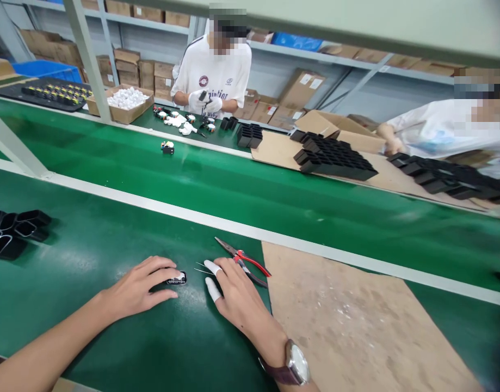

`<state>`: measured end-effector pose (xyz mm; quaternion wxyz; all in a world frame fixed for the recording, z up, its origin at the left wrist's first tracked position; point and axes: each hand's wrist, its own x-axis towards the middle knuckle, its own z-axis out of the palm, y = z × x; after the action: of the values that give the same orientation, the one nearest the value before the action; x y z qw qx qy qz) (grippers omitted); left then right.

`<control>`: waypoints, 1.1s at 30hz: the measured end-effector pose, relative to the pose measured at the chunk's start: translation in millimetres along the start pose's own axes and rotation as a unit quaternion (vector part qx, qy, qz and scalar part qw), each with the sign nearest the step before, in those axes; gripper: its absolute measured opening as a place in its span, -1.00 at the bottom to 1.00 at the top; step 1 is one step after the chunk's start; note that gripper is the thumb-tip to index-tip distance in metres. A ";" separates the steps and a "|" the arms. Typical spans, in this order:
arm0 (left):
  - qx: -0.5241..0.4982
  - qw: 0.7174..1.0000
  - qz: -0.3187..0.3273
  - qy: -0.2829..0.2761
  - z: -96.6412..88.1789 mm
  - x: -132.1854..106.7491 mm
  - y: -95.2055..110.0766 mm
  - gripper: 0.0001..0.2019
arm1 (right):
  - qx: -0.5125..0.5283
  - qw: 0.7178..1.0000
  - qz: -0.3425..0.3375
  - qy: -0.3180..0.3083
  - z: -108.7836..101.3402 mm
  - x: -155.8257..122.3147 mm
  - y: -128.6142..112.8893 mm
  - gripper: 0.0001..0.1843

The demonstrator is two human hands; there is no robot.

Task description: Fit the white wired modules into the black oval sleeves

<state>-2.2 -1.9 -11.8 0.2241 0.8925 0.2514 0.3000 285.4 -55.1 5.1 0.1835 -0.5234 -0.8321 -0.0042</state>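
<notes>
My left hand (147,286) rests on the green worktop, its fingertips on a small black oblong part (181,278) with a pale inside, holding it against the surface. The thumb lies a little apart, in front of the part. My right hand (237,288) wears white finger cots on two fingers and a watch at the wrist. Between its fingers is a pair of tweezers (203,268), thin tips pointing left toward the black part without touching it. Just behind the right hand lie red-handled long-nose pliers (237,255).
Black hollow housings (13,231) stand at the left. A stained cardboard sheet (339,310) covers the right side. A green conveyor belt (233,174) carries a small assembly (167,147). Across it, a gloved co-worker (213,71) handles a black part; another person (441,130) stands near black housings (335,155).
</notes>
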 end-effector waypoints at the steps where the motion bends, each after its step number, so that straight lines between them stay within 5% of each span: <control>1: 0.002 1.000 0.017 0.004 1.7 0.6 -0.6 -0.68 | -0.008 1.000 0.001 -0.006 0.9 -1.4 2.3 -0.66; 5: -0.050 0.999 0.018 0.012 6.7 4.2 0.8 -0.67 | -0.017 1.000 0.001 -0.008 9.5 -3.4 7.2 -0.61; 8: -0.184 0.974 -0.123 0.053 6.2 9.4 4.0 -0.75 | -0.038 0.999 0.005 0.010 15.4 -2.7 8.8 -0.61; 11: -0.382 0.868 -0.296 0.113 0.6 17.4 5.6 -0.72 | -0.080 0.996 0.011 0.035 17.5 -2.3 10.0 -0.63; 14: -0.503 0.767 -0.366 0.156 -6.6 24.8 5.8 -0.64 | -0.116 0.993 0.016 0.035 17.6 -3.1 11.2 -0.65; 19: -0.540 0.713 -0.406 0.189 -12.3 28.9 4.5 -0.59 | -0.153 0.986 0.049 0.042 21.5 -5.7 15.3 -0.66; 22: -0.521 0.735 -0.392 0.187 -11.5 27.3 5.9 -0.62 | -0.162 0.983 0.055 0.070 22.6 -4.9 14.6 -0.68; 26: -0.428 0.829 -0.330 0.145 -7.2 26.3 8.1 -0.70 | -0.127 0.982 -0.002 0.140 20.6 -2.0 1.4 -0.63; 30: -0.204 0.945 -0.233 0.108 -10.9 43.7 -6.4 -0.73 | -0.059 0.983 -0.074 0.156 26.1 -5.0 -18.8 -0.59; 33: -0.045 0.975 -0.181 0.119 -26.4 74.3 -35.5 -0.65 | -0.032 0.984 -0.111 0.136 37.1 -11.5 -27.3 -0.52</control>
<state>21.0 75.4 19.1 0.2828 0.7792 0.4198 0.3696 254.9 -70.0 -28.0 0.2768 -0.4280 -0.8516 -0.1225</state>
